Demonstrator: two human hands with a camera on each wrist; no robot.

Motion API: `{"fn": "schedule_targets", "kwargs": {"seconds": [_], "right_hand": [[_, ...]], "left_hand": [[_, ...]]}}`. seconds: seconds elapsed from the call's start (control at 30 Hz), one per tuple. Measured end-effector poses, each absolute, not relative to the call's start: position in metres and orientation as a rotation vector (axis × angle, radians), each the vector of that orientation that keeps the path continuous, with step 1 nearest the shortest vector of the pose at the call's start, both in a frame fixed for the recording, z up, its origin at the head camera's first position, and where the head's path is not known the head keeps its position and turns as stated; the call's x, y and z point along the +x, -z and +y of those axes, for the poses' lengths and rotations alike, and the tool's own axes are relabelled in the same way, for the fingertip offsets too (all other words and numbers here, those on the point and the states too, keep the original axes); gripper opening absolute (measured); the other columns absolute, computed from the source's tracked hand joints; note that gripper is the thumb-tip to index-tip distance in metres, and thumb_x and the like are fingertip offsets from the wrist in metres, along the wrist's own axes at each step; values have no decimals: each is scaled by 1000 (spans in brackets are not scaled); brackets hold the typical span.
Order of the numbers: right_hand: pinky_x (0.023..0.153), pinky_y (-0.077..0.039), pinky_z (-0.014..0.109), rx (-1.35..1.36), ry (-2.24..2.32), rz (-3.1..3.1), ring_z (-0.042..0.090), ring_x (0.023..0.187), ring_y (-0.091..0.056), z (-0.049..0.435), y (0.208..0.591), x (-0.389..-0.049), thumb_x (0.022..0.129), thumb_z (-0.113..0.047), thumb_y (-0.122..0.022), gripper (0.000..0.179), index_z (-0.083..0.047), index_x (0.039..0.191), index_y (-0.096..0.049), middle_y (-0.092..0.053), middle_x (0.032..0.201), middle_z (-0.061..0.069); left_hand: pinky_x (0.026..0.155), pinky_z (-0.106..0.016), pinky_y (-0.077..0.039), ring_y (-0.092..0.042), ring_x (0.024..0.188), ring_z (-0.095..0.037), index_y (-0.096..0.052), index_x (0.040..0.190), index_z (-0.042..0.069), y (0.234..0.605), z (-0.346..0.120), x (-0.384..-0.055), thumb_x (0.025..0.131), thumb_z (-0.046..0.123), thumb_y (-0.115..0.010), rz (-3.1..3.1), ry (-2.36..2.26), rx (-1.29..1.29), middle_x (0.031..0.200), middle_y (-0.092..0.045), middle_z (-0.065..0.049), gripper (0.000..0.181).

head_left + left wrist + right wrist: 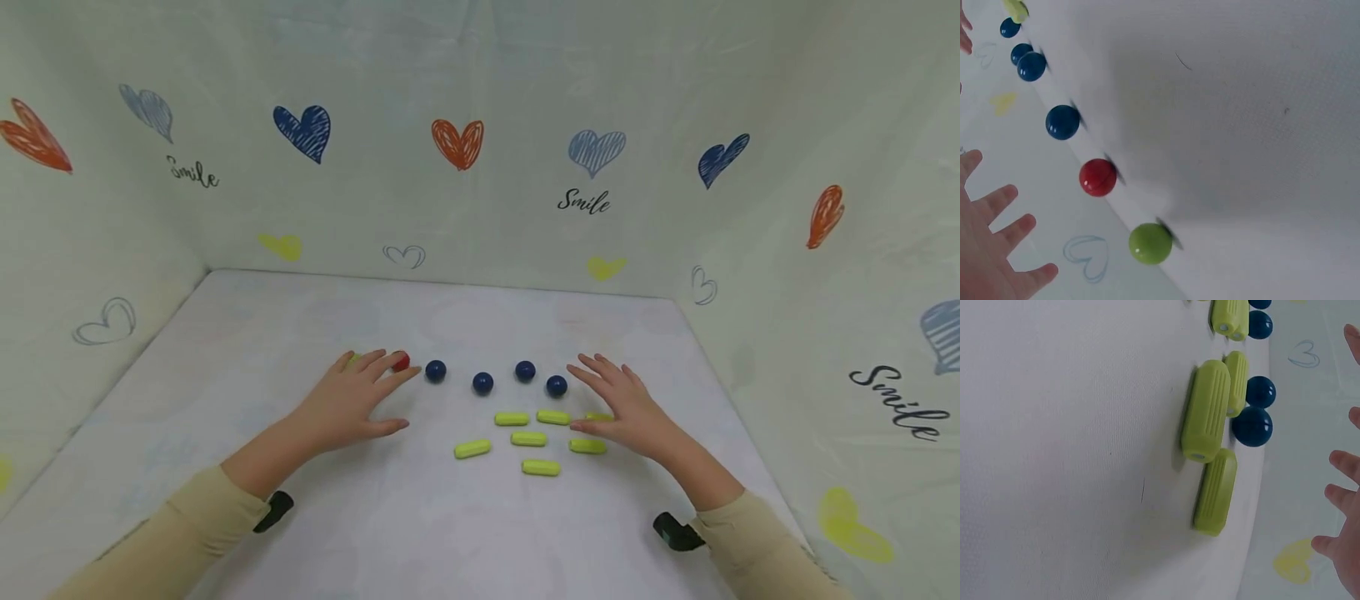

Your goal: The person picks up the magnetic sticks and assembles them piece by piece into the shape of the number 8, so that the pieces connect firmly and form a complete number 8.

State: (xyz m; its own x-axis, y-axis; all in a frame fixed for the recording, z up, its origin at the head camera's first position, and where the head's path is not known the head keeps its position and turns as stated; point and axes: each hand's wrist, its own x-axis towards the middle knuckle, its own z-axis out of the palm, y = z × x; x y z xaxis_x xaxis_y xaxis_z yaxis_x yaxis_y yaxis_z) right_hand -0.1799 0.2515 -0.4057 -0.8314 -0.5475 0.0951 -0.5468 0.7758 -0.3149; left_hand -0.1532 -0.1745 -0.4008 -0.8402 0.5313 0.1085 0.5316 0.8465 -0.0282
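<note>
- Left hand (352, 406): I note it released, fingers spread, near the red ball (1097, 177) and green ball (1150, 244), left.
- Right hand (624, 410): likewise empty, near the rightmost blue ball (557, 386) and yellow-green sticks (528, 439).
- Sticks lie nearer than the balls; I judge their faceted sides prevent rolling.

The red ball (1098, 177) has a green ball (1150, 244) on one side, four blue balls (1062, 122) on the other, and the left hand (985, 250), fingers spread, apart from it.
</note>
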Motion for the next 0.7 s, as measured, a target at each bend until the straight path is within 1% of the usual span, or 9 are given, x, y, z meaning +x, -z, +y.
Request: {"fn": "schedule_targets", "kwargs": {"seconds": [0.1, 0.3, 0.53, 0.7], "right_hand": [[110, -10, 63, -942, 539, 2942, 37, 143, -20, 246, 406, -179, 82, -43, -77, 83, -15, 149, -39, -30, 156, 11], [111, -13, 59, -982, 584, 2887, 34, 143, -24, 232, 412, -178, 81, -48, -76, 83, -16, 149, -40, -33, 154, 8], [111, -21, 57, -1085, 625, 2821, 33, 141, -28, 216, 415, -174, 80, -39, -80, 80, -15, 147, -44, -37, 152, 9], [108, -26, 57, -1114, 618, 2789, 33, 139, -33, 206, 416, -172, 80, -43, -79, 80, -16, 146, -44, -40, 150, 8]], "left_hand": [[105, -65, -24, -35, 136, -34, -40, 149, 24, 402, -169, -153, 85, 62, -62, -2903, -12, -875, 150, -41, -10, 78], [104, -65, -27, -37, 135, -34, -39, 150, 25, 402, -157, -151, 84, 63, -63, -2926, -46, -928, 149, -41, -9, 79], [105, -62, -28, -36, 135, -33, -38, 150, 29, 407, -141, -151, 85, 65, -61, -2972, -22, -1007, 149, -41, -7, 78], [104, -60, -31, -37, 134, -31, -39, 149, 30, 411, -129, -154, 84, 66, -61, -2998, -32, -1046, 149, -42, -6, 78]]}}
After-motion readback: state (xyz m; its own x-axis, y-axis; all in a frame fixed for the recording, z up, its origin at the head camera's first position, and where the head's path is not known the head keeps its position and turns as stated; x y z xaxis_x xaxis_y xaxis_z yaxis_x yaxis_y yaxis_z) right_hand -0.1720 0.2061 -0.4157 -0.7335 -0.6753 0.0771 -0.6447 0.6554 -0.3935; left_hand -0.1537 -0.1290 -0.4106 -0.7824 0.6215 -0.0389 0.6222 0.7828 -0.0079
